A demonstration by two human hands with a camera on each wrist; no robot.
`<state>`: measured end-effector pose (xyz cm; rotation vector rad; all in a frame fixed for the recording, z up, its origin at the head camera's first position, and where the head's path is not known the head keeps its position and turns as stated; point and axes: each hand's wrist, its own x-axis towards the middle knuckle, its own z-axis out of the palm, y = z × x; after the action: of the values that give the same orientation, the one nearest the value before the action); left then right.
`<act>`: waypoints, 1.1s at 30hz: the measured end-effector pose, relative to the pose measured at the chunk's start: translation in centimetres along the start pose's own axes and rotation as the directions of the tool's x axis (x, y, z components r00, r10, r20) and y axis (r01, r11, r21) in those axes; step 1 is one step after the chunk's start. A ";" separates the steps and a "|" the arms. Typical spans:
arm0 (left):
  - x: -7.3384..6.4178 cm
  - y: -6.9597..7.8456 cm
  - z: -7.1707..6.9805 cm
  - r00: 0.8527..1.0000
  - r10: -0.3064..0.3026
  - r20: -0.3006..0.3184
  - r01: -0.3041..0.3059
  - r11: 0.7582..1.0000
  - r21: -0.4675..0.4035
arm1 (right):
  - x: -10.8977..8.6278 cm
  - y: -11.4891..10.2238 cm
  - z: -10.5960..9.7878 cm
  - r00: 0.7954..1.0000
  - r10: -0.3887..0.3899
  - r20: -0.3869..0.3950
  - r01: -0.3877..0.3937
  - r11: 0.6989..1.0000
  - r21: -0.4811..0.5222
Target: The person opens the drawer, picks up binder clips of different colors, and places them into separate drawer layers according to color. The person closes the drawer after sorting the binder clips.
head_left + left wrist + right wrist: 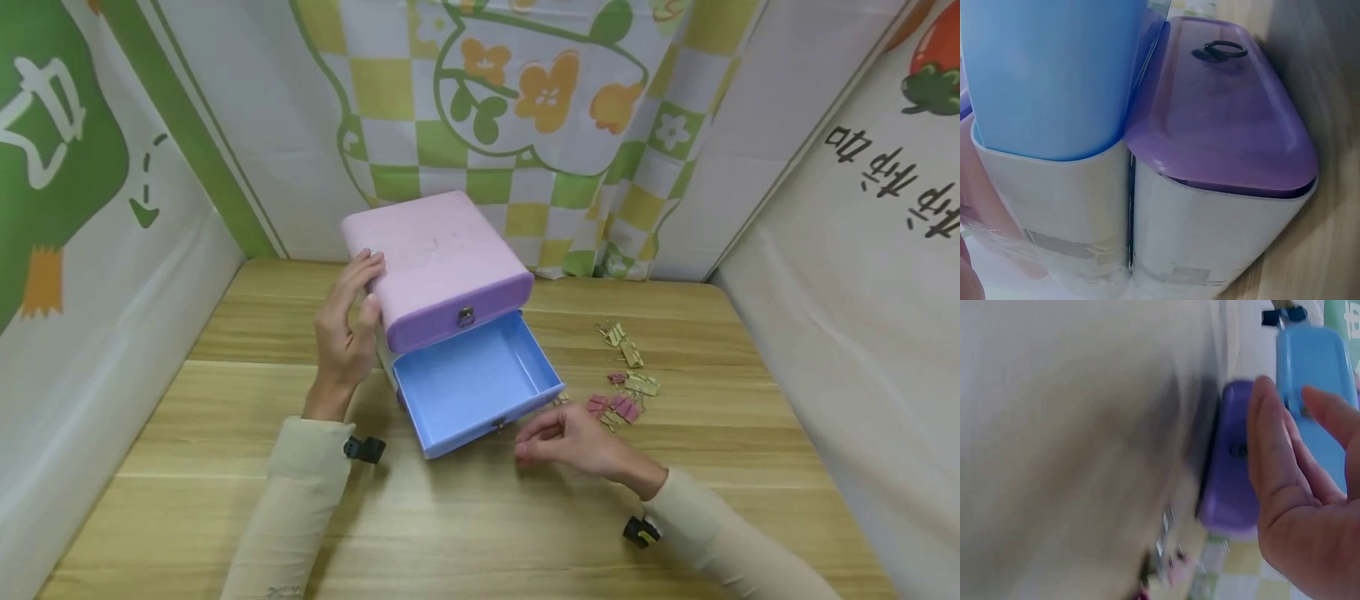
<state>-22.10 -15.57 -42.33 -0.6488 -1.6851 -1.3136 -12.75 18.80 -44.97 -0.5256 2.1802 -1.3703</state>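
A small drawer unit [442, 250] with a pink top and purple front stands on the table. Its blue drawer [480, 371] is pulled well out, with bare floor visible inside. Below that, the left wrist view shows a closed purple drawer [1229, 119] with a ring pull [1225, 50]. My left hand [345, 337] rests against the unit's left side, fingertips on the top edge. Just off the blue drawer's front right corner hovers my right hand [573, 442]. Its fingers are loosely bent, thumb apart in the right wrist view, and nothing shows between them.
Several gold binder clips [632, 354] and pink binder clips [624, 407] lie on the wooden table [712, 500], right of the drawer unit. One is partly hidden behind the blue drawer and right hand. A checked curtain [517, 192] hangs behind, with printed panels at both sides.
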 end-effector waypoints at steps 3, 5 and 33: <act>0.2 -0.3 0.1 1.000 -0.021 -0.022 0.021 1.000 0.015 | -0.7 -0.1 -2.0 1.000 0.013 0.017 -0.012 0.999 -0.052; 0.2 -0.4 0.3 0.999 -0.030 -0.031 0.031 0.999 0.024 | -1.1 -0.3 -3.5 1.000 0.026 0.015 -0.025 0.996 -0.086; 0.2 -0.6 0.1 0.999 -0.050 -0.020 0.050 0.999 0.018 | 2.8 -0.7 -3.9 0.961 -0.063 -0.270 -0.146 0.712 -0.687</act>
<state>-22.73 -15.64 -42.45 -0.5853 -1.7056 -1.3338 -17.26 19.66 -43.49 -0.5616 2.9203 -0.5394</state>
